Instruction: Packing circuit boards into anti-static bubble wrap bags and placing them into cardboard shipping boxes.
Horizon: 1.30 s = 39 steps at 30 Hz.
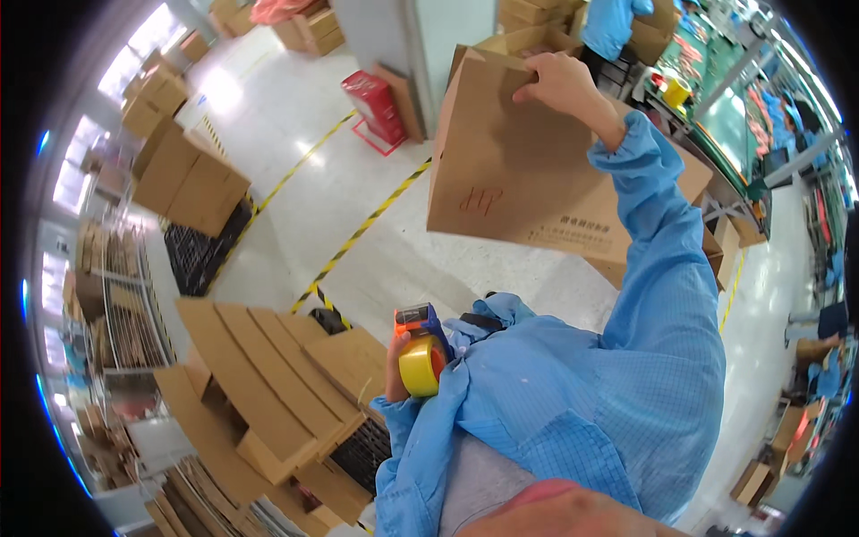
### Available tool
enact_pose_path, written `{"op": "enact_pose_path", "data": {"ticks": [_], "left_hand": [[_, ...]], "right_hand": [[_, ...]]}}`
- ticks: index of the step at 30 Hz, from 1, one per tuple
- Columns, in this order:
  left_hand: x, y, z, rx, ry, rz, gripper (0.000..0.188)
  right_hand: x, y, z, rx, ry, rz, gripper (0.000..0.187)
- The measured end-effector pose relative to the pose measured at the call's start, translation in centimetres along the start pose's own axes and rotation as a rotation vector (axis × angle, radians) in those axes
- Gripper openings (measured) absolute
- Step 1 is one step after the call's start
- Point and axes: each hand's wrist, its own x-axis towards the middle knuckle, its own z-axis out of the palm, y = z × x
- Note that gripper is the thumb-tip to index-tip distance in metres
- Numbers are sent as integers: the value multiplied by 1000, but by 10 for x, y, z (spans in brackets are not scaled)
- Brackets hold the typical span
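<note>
My right hand [568, 89] reaches out and up, its fingers closed on the upper edge of a brown cardboard box [519, 170]. The box hangs tilted in front of me, with a red handwritten mark and some dark print on its side. Low at my body, my left hand [395, 365] is wrapped round a tape dispenser [418, 320] with a blue and orange head. A wide roll of yellow tape [418, 367] is loaded in it and hides part of that hand.
Flat cardboard sheets [268, 376] are stacked at my left. Beyond them a carton [192, 174] stands on a black pallet [210, 246]. A red box-shaped object [371, 98] sits by a pillar [376, 36]. A person in blue [608, 27] works near a green-topped bench [716, 89].
</note>
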Motion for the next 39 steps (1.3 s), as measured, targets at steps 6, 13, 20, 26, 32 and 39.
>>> {"op": "enact_pose_path", "data": {"ticks": [6,13,20,26,32,39], "left_hand": [[120,5,113,160,-156,-140,50],[225,5,184,292,-345,-269,52],[334,16,222,357,-453,-449,49],[431,38,244,349,-587,-531,45],[504,82,276,371,-570,-493,48],[543,103,279,260,-352,-654,46]], "right_hand": [[-48,126,7,118,-50,129,47],[-111,205,-11,320,-48,484,45],[-109,234,0,155,109,445,42],[-45,268,5,105,103,525,35],[54,313,23,412,333,625,41],[115,354,20,475,497,648,40]]}}
